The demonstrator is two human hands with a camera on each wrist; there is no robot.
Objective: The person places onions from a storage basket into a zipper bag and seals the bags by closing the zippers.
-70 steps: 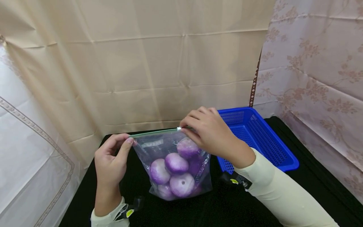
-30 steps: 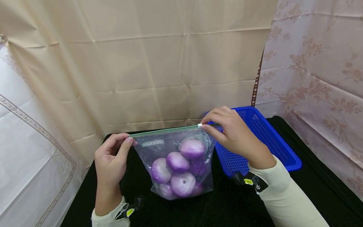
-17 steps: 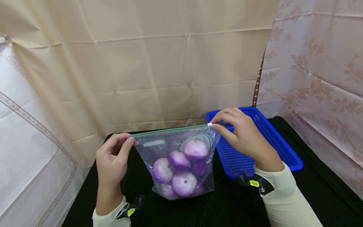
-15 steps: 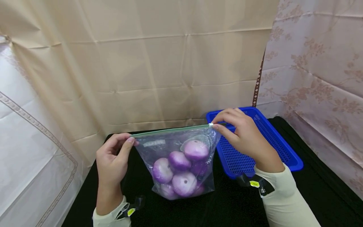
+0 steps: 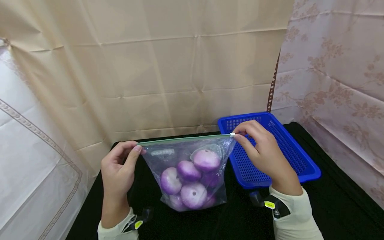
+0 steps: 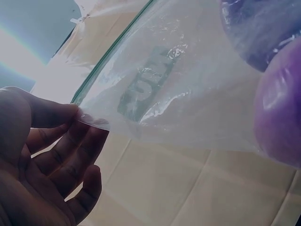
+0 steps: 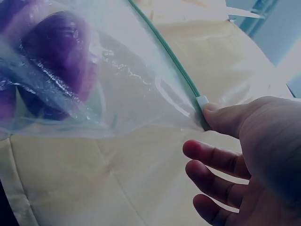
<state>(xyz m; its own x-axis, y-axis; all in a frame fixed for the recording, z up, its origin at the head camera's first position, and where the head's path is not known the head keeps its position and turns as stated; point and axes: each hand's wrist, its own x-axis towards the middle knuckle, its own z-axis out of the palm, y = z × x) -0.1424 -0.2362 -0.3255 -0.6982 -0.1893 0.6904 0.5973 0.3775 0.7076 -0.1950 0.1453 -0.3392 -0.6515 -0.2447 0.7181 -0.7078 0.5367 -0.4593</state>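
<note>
A clear slider zip bag [image 5: 156,163] hangs between my hands, its green zip strip [image 5: 186,138] pulled nearly straight across the top. Inside lie several round purple-and-white pieces [image 5: 194,196] that look like onions or turnips. My left hand [image 5: 118,170] pinches the bag's top left corner between thumb and fingers. At the strip's right end, my right hand [image 5: 264,153] pinches the white slider [image 7: 202,101]; in the right wrist view the thumb presses on it and the other fingers are spread below. The left wrist view shows the left thumb [image 6: 56,113] on the corner.
A blue perforated plastic basket [image 5: 300,160] stands behind the right hand, at the back right of the black-covered table [image 5: 234,220]. Beige cloth [image 5: 156,73] hangs behind the table, with patterned cloth [image 5: 339,83] to the right and white cloth [image 5: 33,166] to the left.
The right hand has moved right with the slider, from past the middle of the strip to its right end, dipping slightly at the last. The left hand has held the corner nearly still.
</note>
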